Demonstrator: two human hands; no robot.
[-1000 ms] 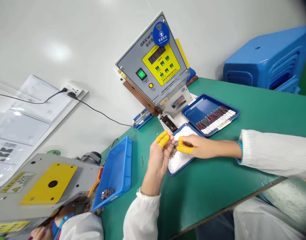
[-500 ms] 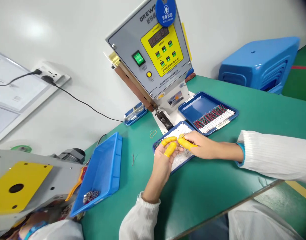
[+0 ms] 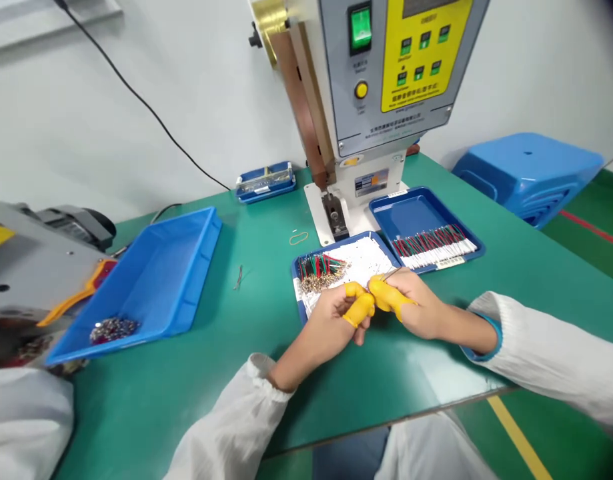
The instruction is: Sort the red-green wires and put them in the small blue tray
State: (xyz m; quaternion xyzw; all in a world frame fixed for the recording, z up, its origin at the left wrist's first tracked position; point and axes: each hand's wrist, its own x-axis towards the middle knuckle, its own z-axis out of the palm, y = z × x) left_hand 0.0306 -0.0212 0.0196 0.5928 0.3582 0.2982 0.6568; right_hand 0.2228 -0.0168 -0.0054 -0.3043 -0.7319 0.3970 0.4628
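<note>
Yellow finger covers sit on the thumb and forefinger of both my hands. My left hand is closed in a pinch, its fingertips meeting those of the right; what lies between them is too small to make out. My right hand pinches a thin wire, whose dark end sticks out above the fingers. Just behind the hands, a blue tray contains white sleeves and a bundle of red, green and black wires with metal terminals. In a second blue tray, wires with white ends lie in a row.
A crimping machine stands behind the trays. At left are a large blue bin with metal parts and a co-worker's white sleeve. A loose wire, rubber band and small tray lie on the green table.
My view has turned and come closer to the trays. Both hands have shifted slightly nearer the table's front edge, exposing more of the wire bundle; they stay fingertip to fingertip.
</note>
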